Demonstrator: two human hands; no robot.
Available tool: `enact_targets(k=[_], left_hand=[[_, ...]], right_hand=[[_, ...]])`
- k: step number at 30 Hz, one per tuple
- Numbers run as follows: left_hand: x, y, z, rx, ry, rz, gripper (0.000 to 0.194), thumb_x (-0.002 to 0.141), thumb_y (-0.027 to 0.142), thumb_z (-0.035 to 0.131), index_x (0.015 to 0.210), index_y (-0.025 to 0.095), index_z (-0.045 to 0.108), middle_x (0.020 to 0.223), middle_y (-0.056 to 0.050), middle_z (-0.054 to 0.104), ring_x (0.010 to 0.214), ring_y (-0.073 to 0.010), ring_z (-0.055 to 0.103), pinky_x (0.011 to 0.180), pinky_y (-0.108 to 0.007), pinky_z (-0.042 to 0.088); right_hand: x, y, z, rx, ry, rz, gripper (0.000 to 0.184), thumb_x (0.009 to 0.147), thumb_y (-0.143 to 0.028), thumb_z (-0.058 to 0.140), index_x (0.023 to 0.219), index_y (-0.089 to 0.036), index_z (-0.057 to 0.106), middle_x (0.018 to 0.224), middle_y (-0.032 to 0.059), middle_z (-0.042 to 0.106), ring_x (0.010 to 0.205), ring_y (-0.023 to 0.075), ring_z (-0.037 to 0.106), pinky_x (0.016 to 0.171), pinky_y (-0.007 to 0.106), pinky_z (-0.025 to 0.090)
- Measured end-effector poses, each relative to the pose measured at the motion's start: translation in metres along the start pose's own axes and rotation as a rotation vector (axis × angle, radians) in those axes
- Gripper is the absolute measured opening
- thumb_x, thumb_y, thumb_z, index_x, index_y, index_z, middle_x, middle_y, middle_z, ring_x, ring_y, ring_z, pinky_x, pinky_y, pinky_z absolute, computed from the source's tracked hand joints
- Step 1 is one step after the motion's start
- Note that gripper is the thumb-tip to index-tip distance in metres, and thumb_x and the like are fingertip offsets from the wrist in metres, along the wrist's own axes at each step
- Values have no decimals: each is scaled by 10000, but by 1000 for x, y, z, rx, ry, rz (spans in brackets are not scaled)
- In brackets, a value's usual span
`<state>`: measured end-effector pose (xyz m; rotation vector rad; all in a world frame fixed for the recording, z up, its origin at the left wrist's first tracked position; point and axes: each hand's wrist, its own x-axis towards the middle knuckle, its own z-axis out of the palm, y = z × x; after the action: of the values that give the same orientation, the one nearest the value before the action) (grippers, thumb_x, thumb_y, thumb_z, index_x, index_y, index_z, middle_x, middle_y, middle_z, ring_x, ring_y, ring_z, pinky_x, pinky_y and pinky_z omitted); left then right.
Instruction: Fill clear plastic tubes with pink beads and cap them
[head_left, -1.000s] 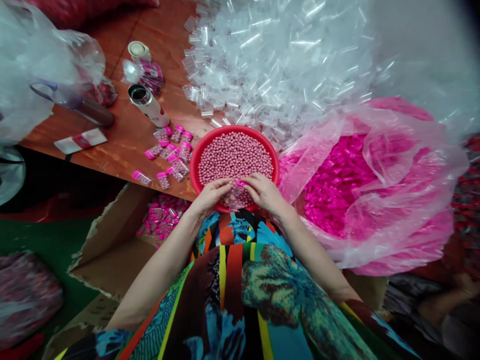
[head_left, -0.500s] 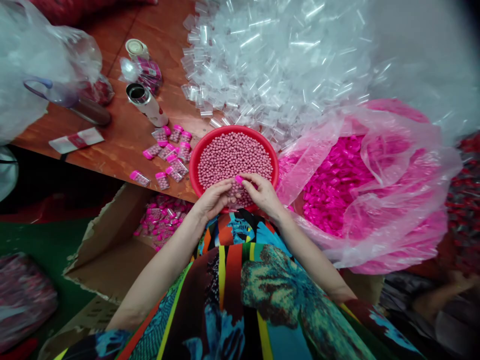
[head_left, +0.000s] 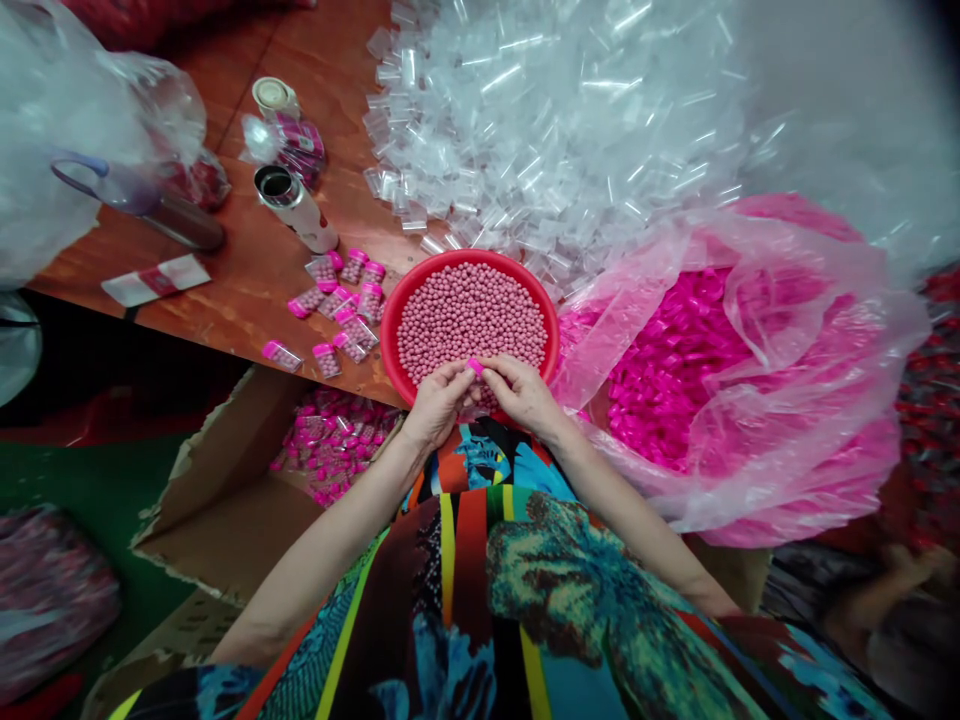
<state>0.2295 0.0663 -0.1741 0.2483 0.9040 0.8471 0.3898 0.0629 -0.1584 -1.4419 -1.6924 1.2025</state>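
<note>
Over the near rim of a red basin full of pink beads, my two hands meet. Between the thumb and fingertips of my right hand is a small bright pink cap. My left hand is closed, its fingertips against the cap's left side. A small clear container is in the left hand, mostly hidden by the fingers. Left of the basin lie several capped containers of beads. To the right, loose pink caps fill an open pink plastic bag.
Clear empty containers are heaped behind the basin. A cardboard box below the table edge holds filled containers. An open flask, a lidded bottle and a tissue packet are at left. Another person's arm shows at lower right.
The pink cap has turned and come down slightly between my fingertips. My left hand, looser half a second ago, has closed in and moved right to meet it.
</note>
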Motion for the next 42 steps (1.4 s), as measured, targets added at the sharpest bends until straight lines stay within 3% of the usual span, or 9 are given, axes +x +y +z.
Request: enact_targets(k=[4,10,13,16,19,22,32,37,42], left_hand=[[6,3,-5,-27,0,-19,292,717,278,862,913,115,718,728,-8,665,594,-72,580,565,-169,458],[5,-1,-11,72,44,-39,304,688,309,883,871,119,732,723,-20,698,607,-94,615,588,-190,474],[2,-5,-9,70,69,-31,365,644,311,911,915,123,755,799,-39,739,724,-138,675,712,-239,532],[0,-6,-5,44,81,-44,377,625,308,922,909,118,762,804,-42,743,697,-130,659,681,-231,520],[1,-7,1,-7,94,-74,353,623,299,923,879,115,766,762,-38,732,661,-120,637,656,-225,507],[4,-8,4,-56,93,-70,317,623,271,919,848,107,768,743,-40,725,655,-113,623,649,-217,490],[-4,-6,1,-42,-16,-87,198,738,256,808,886,129,777,848,-57,730,736,-140,642,744,-257,536],[-5,-3,-1,-18,16,-104,150,740,291,785,849,190,770,829,-61,716,710,-169,632,718,-310,552],[-1,-3,-5,11,-11,-170,203,772,366,746,878,193,764,828,-92,717,735,-213,640,727,-373,553]], right_hand=[[-10,2,9,170,37,110,388,978,-404,539,1327,-261,627,1140,68,654,1022,196,631,959,384,546],[-6,18,12,529,198,411,522,821,-508,736,1241,-251,563,923,-4,655,702,137,642,656,284,592],[-7,15,13,286,164,316,421,885,-495,673,1206,-230,609,1038,59,702,907,197,692,843,366,598],[-10,3,16,-94,1,116,573,872,-420,713,1374,-202,544,1362,152,612,1282,296,572,1105,496,460],[-9,-5,21,-373,-72,64,785,814,-387,769,1479,-147,428,1426,216,540,1334,370,509,1093,580,435],[-3,-3,25,-511,-37,46,731,811,-328,752,1443,-115,454,1329,230,588,1239,381,560,1021,568,476],[-6,18,23,-488,26,-92,681,776,-378,757,1353,-103,522,1145,187,665,1071,348,644,970,512,518],[-9,19,26,-306,22,-101,837,771,-404,798,1465,-154,401,1384,181,555,1280,328,559,1069,490,484],[-10,22,24,-273,46,-126,770,794,-398,783,1442,-186,425,1345,154,585,1230,302,592,1055,471,495]])
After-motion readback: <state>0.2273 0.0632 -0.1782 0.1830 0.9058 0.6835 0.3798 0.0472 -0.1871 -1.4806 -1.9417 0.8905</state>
